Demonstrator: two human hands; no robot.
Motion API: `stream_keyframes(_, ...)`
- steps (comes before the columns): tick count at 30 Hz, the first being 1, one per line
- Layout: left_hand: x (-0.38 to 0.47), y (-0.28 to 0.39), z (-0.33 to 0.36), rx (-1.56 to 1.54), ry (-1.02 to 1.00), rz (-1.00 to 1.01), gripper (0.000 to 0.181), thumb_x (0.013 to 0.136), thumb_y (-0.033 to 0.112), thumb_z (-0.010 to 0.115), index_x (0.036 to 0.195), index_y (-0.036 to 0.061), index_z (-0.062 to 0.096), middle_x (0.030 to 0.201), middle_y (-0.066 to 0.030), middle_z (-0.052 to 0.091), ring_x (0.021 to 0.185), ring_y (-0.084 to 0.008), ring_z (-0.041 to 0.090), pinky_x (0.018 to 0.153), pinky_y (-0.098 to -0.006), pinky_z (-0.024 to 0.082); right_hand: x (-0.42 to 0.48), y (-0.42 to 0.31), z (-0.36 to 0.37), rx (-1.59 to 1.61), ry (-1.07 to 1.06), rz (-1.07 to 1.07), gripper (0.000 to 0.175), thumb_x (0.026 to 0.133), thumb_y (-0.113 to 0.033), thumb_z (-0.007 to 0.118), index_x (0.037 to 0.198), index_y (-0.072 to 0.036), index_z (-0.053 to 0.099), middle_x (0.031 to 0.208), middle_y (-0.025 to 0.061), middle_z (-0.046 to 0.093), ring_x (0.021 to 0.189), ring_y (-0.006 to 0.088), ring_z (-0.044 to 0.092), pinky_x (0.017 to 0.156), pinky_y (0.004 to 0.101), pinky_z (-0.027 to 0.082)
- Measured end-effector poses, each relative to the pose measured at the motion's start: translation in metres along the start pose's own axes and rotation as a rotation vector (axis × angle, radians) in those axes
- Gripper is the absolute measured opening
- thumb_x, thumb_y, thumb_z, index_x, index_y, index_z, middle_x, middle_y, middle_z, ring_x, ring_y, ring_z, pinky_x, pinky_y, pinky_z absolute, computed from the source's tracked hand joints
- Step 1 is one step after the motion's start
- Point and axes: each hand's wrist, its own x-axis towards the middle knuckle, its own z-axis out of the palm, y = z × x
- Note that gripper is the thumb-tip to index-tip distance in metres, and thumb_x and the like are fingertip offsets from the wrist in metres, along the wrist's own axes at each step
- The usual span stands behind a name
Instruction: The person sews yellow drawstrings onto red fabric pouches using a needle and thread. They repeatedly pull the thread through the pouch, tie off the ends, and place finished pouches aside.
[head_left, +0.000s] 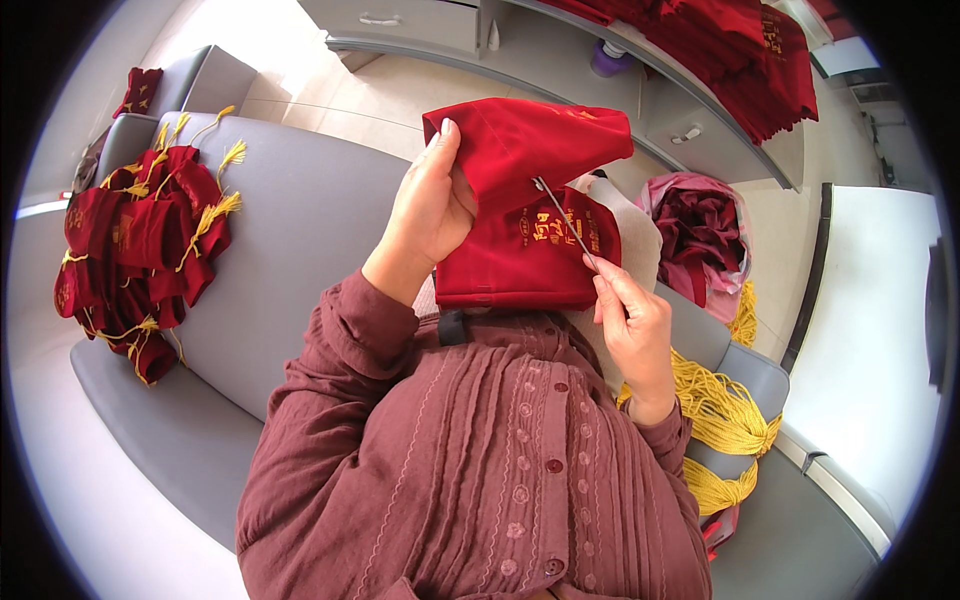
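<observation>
My left hand (441, 202) grips the left edge of a red velvet pouch (525, 142), thumb up along the near face, and holds it raised in front of me. In my right hand (634, 319) is a thin metal rod tool (568, 223), pinched near its lower end. The tool slants up to the left, and its small tip meets the lower edge of the raised pouch. Whether the tip goes into the cloth, I cannot tell. Beneath, on my lap, lies more red velvet cloth (487, 274) bearing gold printed writing.
Finished-looking red pouches (142, 232) with yellow tasselled cords are heaped on the grey sofa (292, 187) at left. Yellow cord bundles (720, 416) lie at right, near a pink bag (694, 232) of dark red cloth. More red pouches (720, 60) overhang the desk (705, 124) ahead.
</observation>
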Motion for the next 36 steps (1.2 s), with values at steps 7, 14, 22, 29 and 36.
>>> stream_keyframes(7, -0.015, -0.016, 0.014, 0.387, -0.113, 0.025, 0.023, 0.092, 0.018, 0.062, 0.112, 0.0085, 0.056, 0.095, 0.0020, 0.065, 0.073, -0.0030, 0.058, 0.057, -0.0179, 0.044, 0.012, -0.004, 0.011, -0.173, 0.087, -0.111, 0.020, 0.090, -0.005, 0.059, 0.109, -0.001, 0.064, 0.080, 0.0129, 0.066, 0.061, 0.0178, 0.059, 0.056, 0.0291, 0.047)
stream_keyframes(14, -0.026, -0.040, 0.028, 0.603, -0.133, -0.003, 0.032, 0.088, 0.005, 0.063, 0.118, 0.0018, 0.054, 0.108, -0.0044, 0.062, 0.099, -0.0132, 0.060, 0.083, -0.0275, 0.050, 0.035, -0.006, 0.022, -0.211, 0.091, -0.007, 0.015, 0.090, -0.011, 0.059, 0.103, -0.007, 0.051, 0.074, 0.0113, 0.066, 0.065, 0.0302, 0.065, 0.057, 0.0381, 0.049)
stream_keyframes(22, -0.008, -0.021, 0.038, 0.256, -0.032, 0.068, 0.023, 0.089, 0.009, 0.064, 0.110, 0.0008, 0.059, 0.104, -0.0071, 0.065, 0.093, -0.0168, 0.064, 0.080, -0.0308, 0.054, 0.025, -0.005, 0.024, 0.309, -0.084, 0.215, 0.023, 0.093, -0.007, 0.055, 0.114, -0.003, 0.049, 0.074, 0.0026, 0.061, 0.055, 0.0087, 0.054, 0.054, 0.0254, 0.043)
stream_keyframes(29, 0.003, -0.022, 0.029, 0.390, -0.049, 0.144, 0.024, 0.088, 0.005, 0.063, 0.110, -0.0022, 0.058, 0.103, -0.0082, 0.066, 0.090, -0.0143, 0.063, 0.078, -0.0284, 0.054, 0.010, 0.002, 0.019, 0.113, -0.053, 0.098, 0.039, 0.095, -0.007, 0.051, 0.134, -0.009, 0.046, 0.096, 0.0120, 0.065, 0.085, 0.0202, 0.065, 0.075, 0.0312, 0.049)
stream_keyframes(36, -0.014, -0.053, 0.024, 0.671, -0.174, 0.057, 0.024, 0.090, 0.007, 0.061, 0.113, -0.0014, 0.059, 0.105, -0.0064, 0.065, 0.096, -0.0127, 0.061, 0.081, -0.0269, 0.051, 0.023, 0.005, 0.031, 0.161, 0.035, -0.050, 0.041, 0.096, -0.001, 0.045, 0.137, -0.006, 0.046, 0.122, 0.0086, 0.060, 0.103, 0.0134, 0.057, 0.091, 0.0259, 0.043)
